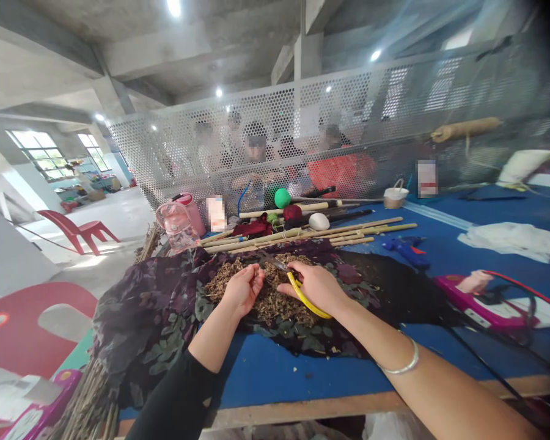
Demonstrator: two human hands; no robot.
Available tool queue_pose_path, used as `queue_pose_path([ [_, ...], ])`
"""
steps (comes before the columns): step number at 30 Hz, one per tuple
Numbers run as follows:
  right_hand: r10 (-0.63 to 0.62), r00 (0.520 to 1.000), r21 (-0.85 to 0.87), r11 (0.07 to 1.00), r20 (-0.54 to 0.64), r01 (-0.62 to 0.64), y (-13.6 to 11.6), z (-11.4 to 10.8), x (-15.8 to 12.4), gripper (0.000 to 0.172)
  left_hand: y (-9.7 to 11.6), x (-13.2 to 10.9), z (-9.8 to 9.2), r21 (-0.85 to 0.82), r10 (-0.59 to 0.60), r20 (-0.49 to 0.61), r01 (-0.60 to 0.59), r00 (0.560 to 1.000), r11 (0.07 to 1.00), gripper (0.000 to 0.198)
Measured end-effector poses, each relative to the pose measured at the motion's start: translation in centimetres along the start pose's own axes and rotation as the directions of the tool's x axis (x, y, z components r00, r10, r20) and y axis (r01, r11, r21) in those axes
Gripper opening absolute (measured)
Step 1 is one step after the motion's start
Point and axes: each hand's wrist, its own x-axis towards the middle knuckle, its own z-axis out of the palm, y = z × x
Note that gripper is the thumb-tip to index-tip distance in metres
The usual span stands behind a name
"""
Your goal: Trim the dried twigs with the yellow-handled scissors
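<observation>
My right hand [316,286] grips yellow-handled scissors [297,288], blades pointing left toward my left hand. My left hand [244,288] is pinched on a small brown twig held at the blade tips. Both hands hover over a heap of brown cut plant bits [275,299] that lies on a dark floral cloth [156,318] spread over the blue table [275,373]. A silver bangle [401,366] circles my right wrist; my left arm wears a black sleeve.
Long bamboo sticks [311,235], green, red and white yarn balls [283,198], a pink bottle [183,223], a blue glue gun [406,250] and a pink iron [481,302] with cords lie behind and right. People sit beyond a perforated metal screen [302,134]. Red chairs [80,229] stand left.
</observation>
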Motion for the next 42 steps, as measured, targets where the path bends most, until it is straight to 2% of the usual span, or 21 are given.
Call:
queue_pose_path([
  [6, 0.018, 1.000, 0.006, 1.000, 0.011, -0.018, -0.2, -0.2, 0.0, 0.048, 0.3, -0.3, 0.2, 0.025, -0.062, 0.065, 0.060, 0.996, 0.998, 0.029],
  [9, 0.026, 1.000, 0.005, 1.000, 0.013, -0.026, -0.2, -0.2, 0.0, 0.049, 0.3, -0.5, 0.2, 0.040, -0.050, 0.086, 0.047, 0.995, 0.998, 0.038],
  [14, 0.016, 1.000, 0.013, 1.000, 0.019, -0.016, -0.2, -0.3, 0.0, 0.049, 0.1, -0.6, 0.1, 0.049, 0.004, 0.119, -0.009, 0.993, 0.999, 0.024],
  [20, 0.013, 1.000, 0.033, 0.999, 0.026, -0.014, -0.3, -0.4, 0.0, 0.048, -0.2, -0.7, 0.2, 0.098, 0.008, 0.129, -0.021, 0.992, 0.995, 0.005],
  [24, 0.017, 0.999, 0.031, 0.999, 0.031, -0.018, -0.2, -0.4, 0.0, 0.049, -0.2, -0.5, 0.0, 0.140, -0.010, 0.171, -0.015, 0.985, 0.990, 0.012],
  [29, 0.002, 1.000, 0.030, 1.000, 0.027, -0.002, -0.2, -0.3, 0.0, 0.050, -0.1, -0.4, -0.2, 0.123, -0.045, 0.152, 0.026, 0.987, 0.992, 0.022],
  [35, 0.021, 0.999, 0.027, 0.999, 0.028, -0.022, -0.3, -0.2, 0.0, 0.049, -0.1, -0.6, 0.1, 0.113, -0.012, 0.111, 0.000, 0.994, 0.994, 0.017],
  [39, 0.024, 0.999, 0.020, 0.999, 0.043, -0.025, -0.4, -0.3, 0.1, 0.048, -0.1, -0.9, 0.2, 0.193, -0.043, 0.183, 0.007, 0.982, 0.981, 0.025],
  [42, 0.019, 0.999, 0.020, 1.000, 0.038, -0.020, -0.3, -0.3, 0.1, 0.049, 0.0, -1.1, 0.2, 0.236, -0.107, 0.206, 0.056, 0.973, 0.970, 0.027],
])
